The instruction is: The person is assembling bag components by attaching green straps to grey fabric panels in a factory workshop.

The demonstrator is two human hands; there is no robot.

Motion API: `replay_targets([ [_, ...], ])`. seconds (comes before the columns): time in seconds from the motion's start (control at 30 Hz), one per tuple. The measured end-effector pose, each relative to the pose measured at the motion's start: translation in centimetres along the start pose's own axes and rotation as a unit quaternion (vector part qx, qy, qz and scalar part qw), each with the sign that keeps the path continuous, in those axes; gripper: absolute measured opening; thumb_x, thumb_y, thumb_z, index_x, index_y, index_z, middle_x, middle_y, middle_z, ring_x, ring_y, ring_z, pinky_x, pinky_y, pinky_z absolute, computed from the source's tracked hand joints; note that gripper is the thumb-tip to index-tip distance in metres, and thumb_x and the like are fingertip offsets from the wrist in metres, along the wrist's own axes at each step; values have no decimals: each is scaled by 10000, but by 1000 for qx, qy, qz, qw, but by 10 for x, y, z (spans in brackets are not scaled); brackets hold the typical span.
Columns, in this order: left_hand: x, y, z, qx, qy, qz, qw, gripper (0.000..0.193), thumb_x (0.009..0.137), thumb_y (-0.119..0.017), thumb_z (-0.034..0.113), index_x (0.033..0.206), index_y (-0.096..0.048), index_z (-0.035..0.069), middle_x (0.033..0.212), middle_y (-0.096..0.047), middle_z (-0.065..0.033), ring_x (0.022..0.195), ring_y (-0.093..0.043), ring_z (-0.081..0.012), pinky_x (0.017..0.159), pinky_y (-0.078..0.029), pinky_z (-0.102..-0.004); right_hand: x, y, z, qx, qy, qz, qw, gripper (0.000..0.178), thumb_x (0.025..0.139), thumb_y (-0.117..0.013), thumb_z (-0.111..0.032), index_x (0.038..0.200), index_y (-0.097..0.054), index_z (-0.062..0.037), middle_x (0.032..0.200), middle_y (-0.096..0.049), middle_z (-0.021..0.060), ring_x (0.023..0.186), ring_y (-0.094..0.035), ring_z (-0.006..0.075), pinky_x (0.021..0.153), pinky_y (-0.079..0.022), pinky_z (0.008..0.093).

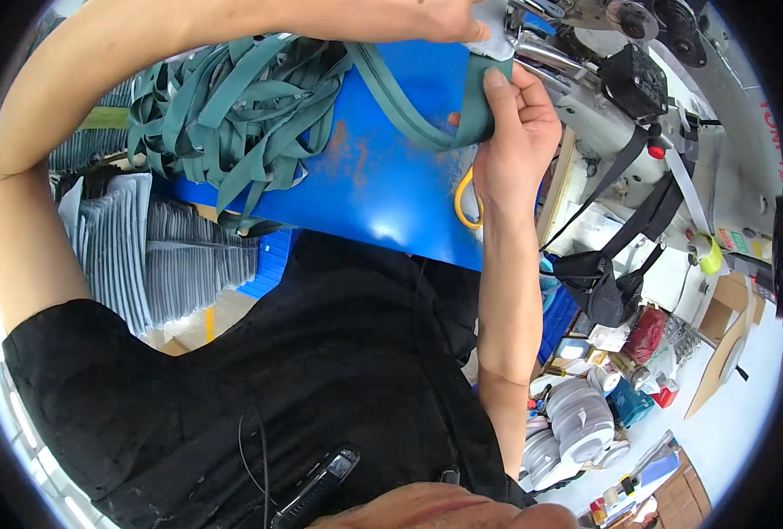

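My right hand [520,123] pinches a dark green fabric strip [477,110] between thumb and fingers, beside the sewing machine's metal presser parts [545,58]. The strip curves back left across the blue table and has a line along its middle. At the top edge my left hand [451,19] is closed at the rim of a light grey fabric piece [493,37], which lies against the green strip by the machine. Part of the left hand's fingers is cut off by the frame. A yellow scissor-like handle [459,201] shows beside my right wrist, partly hidden by it.
A tangled heap of green strips [241,115] covers the left of the blue table [365,198]. Stacked grey fabric pieces [118,251] stand below left. The machine body [598,132] rises at right, a black mesh pouch [598,286] hanging from it. Rolls [579,419] lie lower right.
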State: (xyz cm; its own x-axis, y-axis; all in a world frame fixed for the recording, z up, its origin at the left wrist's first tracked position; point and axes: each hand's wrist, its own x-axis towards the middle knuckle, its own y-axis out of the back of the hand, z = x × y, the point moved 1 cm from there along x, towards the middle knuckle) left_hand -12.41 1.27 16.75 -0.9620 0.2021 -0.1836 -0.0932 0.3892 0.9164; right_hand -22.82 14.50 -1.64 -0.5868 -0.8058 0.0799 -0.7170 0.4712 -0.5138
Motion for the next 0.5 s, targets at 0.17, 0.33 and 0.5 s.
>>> replay_targets([
  [0.17, -2, -5, 10, -28, -42, 93, 994, 218, 879, -636, 159, 763, -676, -21, 693, -655, -174, 649, -706, -326, 547, -564, -436, 1, -2, 1, 15, 13, 13, 1000, 187, 1013, -643, -68, 1147, -650, 62, 805, -721, 72, 627, -654, 86, 560, -555, 237],
  [0.33, 10, 3, 37, -38, 36, -5, 999, 113, 748, -688, 133, 711, -729, 34, 745, -708, -153, 694, -721, -274, 576, -566, -370, 0, -3, 3, 19, 25, 17, 999, 185, 1013, -650, -73, 1148, -657, 53, 804, -720, 65, 624, -650, 84, 553, -538, 228],
  [0.5, 22, -24, 58, -60, 110, 66, 990, 94, 740, -687, 129, 699, -724, 52, 723, -704, -137, 685, -717, -269, 571, -558, -374, 4, 5, 11, 10, 51, 2, 999, 196, 1011, -657, -70, 1168, -657, 48, 833, -723, 42, 690, -646, 48, 611, -497, 184],
])
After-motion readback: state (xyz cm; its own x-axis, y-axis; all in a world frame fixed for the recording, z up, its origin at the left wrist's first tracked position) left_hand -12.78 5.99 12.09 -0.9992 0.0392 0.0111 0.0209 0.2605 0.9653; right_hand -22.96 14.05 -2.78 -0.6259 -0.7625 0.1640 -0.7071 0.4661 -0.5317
